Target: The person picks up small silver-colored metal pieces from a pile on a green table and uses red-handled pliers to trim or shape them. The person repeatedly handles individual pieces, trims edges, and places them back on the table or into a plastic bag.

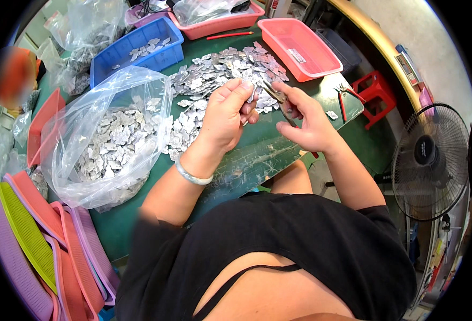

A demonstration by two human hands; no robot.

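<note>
My left hand point(221, 116), with a pale bangle on its wrist, is closed in a pinch on a small flat silver metal piece point(251, 98), mostly hidden by the fingers. Close beside it, my right hand point(310, 122) grips a pair of pliers point(273, 93), whose jaws point at the piece; whether they touch it I cannot tell. A bit of red handle shows below the right palm. Behind both hands spreads a heap of similar irregular silver pieces point(206, 77). To the left, a clear plastic bag point(153, 85) stands open, holding many more of them.
Around the green table point(246, 163) stand a blue bin point(172, 48) with some pieces, a pink basket point(300, 32) and a red stool point(375, 93). Red-handled pliers point(343, 105) lie near the right edge. Stacked plastic baskets point(24, 230) sit left, a fan point(431, 160) right.
</note>
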